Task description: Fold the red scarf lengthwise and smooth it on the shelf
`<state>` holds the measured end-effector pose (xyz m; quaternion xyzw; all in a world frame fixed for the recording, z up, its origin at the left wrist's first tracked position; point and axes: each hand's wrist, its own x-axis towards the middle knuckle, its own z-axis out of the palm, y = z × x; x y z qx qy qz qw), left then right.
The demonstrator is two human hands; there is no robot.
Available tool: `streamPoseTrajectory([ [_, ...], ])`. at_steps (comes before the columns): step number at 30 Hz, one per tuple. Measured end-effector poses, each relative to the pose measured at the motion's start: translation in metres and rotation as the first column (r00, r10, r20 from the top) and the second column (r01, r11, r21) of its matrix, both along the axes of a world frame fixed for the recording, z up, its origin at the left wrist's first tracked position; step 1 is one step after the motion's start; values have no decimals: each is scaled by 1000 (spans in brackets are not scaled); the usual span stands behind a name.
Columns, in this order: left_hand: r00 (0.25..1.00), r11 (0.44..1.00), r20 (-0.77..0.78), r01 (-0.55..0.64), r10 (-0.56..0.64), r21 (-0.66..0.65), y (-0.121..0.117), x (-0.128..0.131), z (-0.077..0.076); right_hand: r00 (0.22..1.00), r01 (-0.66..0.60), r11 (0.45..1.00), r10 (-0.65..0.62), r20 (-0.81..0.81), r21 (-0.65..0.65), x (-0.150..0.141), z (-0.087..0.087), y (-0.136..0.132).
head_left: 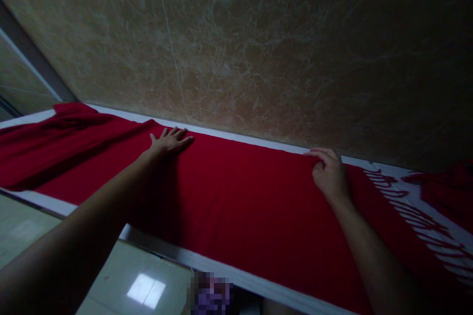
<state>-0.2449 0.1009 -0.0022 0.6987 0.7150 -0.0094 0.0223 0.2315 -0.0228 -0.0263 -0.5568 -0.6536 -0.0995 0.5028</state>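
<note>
Lying nearest the person is a glossy, pale tiled floor (103, 275), with the white near edge of a long, narrow tabletop (258, 284) above it. A long, plain red fabric cloth (244, 202) covers most of that surface, its long axis running left to right across the person's front. It is fairly smooth in the middle and rumpled at the left. From where I stand, both hands are at its far edge: the left hand (169, 141) rests palm down, fingers spread, nearer the folds; the right hand (330, 172), thumb bent in towards the fingers, is nearer the red fringe (404, 209). I cannot tell whether that right grip pinches the edge. Past the fringe sits another bunched red cloth (451, 194); behind everything rises a brown, marble-patterned tile wall (258, 59).
</note>
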Motion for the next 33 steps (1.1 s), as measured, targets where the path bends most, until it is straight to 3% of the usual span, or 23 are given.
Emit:
streamPoseTrajectory([
  [3,998,999,51,-47,48,-21,1,1,0,1000,6,1000,-6,-6,-10,2,0,0],
  [19,995,998,81,-51,53,-28,-5,5,5,995,-28,1000,27,-93,-10,-4,5,0],
  [33,995,999,85,-52,53,-13,-2,2,2,948,-50,974,-23,-317,-221,-14,9,-9],
])
